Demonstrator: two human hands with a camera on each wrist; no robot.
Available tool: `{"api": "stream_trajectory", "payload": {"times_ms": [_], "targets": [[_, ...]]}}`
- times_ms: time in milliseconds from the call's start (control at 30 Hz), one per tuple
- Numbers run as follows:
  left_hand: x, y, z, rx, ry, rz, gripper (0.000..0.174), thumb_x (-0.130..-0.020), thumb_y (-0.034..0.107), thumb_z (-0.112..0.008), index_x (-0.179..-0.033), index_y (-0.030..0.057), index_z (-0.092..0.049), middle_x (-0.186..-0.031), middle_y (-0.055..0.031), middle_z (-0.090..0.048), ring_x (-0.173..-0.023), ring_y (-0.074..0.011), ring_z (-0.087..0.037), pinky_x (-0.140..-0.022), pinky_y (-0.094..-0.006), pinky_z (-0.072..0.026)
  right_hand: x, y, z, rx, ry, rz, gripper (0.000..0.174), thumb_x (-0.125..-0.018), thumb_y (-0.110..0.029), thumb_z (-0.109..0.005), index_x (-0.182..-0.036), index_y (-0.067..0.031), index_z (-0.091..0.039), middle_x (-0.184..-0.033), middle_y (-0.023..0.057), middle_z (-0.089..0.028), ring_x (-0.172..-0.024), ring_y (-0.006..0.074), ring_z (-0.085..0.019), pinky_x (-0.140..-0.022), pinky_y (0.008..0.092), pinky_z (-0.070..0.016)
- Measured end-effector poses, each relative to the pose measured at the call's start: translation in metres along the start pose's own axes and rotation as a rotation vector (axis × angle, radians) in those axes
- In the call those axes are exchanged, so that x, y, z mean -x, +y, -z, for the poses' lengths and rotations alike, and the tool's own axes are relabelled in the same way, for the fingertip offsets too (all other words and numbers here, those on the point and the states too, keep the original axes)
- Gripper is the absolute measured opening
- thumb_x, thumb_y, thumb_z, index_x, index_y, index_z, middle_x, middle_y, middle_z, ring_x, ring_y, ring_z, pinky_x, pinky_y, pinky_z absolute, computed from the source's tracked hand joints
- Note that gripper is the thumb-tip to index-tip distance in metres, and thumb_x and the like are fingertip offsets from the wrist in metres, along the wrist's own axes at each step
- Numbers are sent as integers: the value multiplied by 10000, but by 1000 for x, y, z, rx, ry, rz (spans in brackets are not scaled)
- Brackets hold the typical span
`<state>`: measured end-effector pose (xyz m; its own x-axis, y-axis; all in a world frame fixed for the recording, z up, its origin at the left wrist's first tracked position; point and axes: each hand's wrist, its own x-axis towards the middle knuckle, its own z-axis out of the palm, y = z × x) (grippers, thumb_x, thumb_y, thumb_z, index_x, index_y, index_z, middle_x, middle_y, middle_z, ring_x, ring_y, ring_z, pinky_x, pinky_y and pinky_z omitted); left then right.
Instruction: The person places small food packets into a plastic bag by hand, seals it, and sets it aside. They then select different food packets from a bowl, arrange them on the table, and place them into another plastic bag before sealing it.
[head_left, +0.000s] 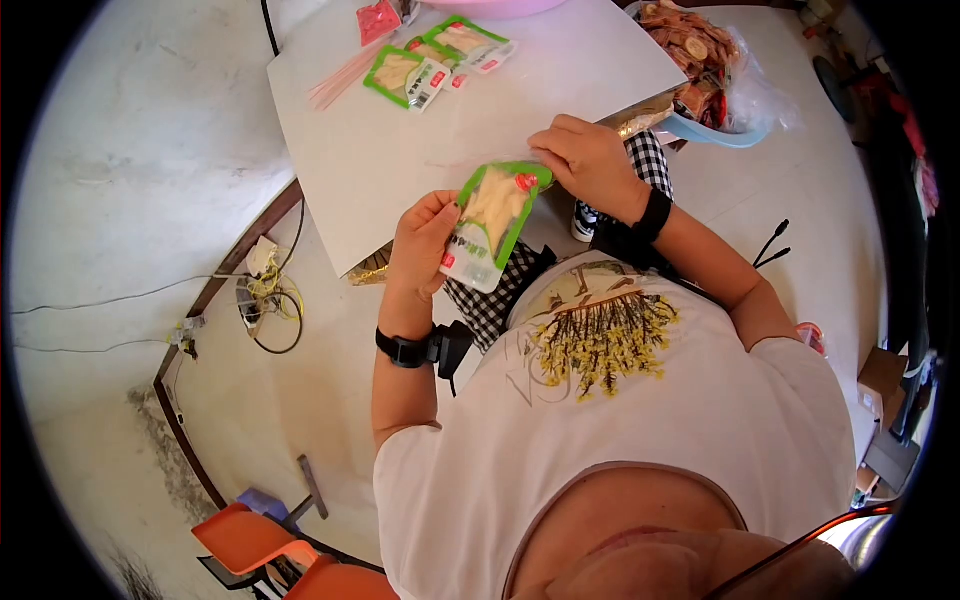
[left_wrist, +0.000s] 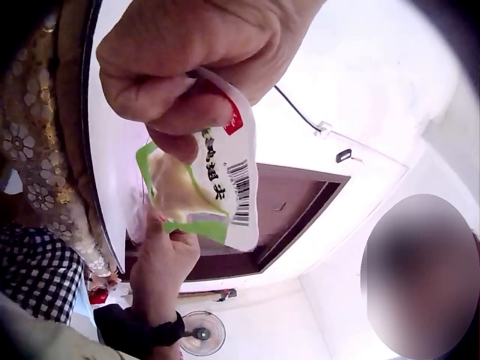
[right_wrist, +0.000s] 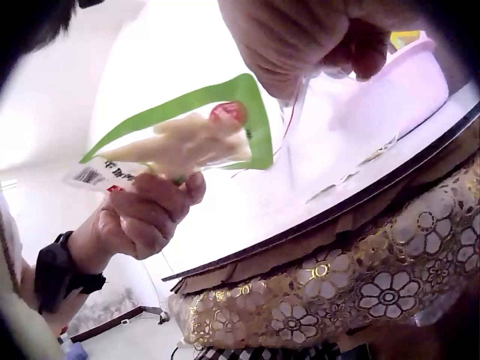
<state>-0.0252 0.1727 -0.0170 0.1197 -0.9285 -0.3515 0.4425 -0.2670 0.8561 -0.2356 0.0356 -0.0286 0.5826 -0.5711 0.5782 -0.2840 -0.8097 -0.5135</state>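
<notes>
1 green-edged packet [head_left: 497, 212]: left hand [head_left: 422, 238] gripping lower side; right hand [head_left: 597, 167] at top corner, grip unclear.

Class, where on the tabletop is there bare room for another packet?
Bare: between the lying packets and the tabletop's right edge, and between the pink strips and left hand. Crowded: where packets, strips and pink basin cluster.
</notes>
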Motion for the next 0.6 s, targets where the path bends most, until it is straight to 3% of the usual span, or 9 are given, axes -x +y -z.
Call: {"api": "stream_trajectory", "payload": {"times_ms": [167, 267, 467, 600], "targets": [[-8, -5, -1, 27, 21, -49, 189, -962, 46, -458, -1082, -64, -553, -957, -108, -645, -790, -131, -633, -710, -262, -543, 3, 3, 4, 45, -45, 18, 90, -793, -109, -640, -880, -90, -633, -770, 68, -542, -673, 271, -581, -564, 364, -469], [-8, -6, -2, 15, 137, -122, 184, -959, 40, -461, -1077, -62, -558, -961, -108, -646, -801, -125, -631, -718, -260, -541, 5, 7, 6, 43, -67, 13, 105, -792, -109, -641, -895, -89, -640, -771, 68, -542, -681, 270, -580, -570, 365, -469], [-8, -15, -1, -315, 74, -389, 152, -950, 12, -474, -1058, -33, -572, -924, -52, -642, -769, -63, -581, -659, -196, -486, 8, 10, 2, -65, -76, -21, 118, -802, -117, -635, -917, -101, -650, -770, 68, -539, -689, 273, -577, -581, 369, -463], [10, -2, 2, -420, 78, -352, 144, -947, 0, -476, -1050, -21, -573, -899, -26, -635, -757, -40, -551, -656, -175, -453, -2, 4, 6, -138, -144, 31, 131, -796, -116, -630, -923, -130, -660, -756, 65, -526, -676, 268, -565, -569, 364, -450]]}}
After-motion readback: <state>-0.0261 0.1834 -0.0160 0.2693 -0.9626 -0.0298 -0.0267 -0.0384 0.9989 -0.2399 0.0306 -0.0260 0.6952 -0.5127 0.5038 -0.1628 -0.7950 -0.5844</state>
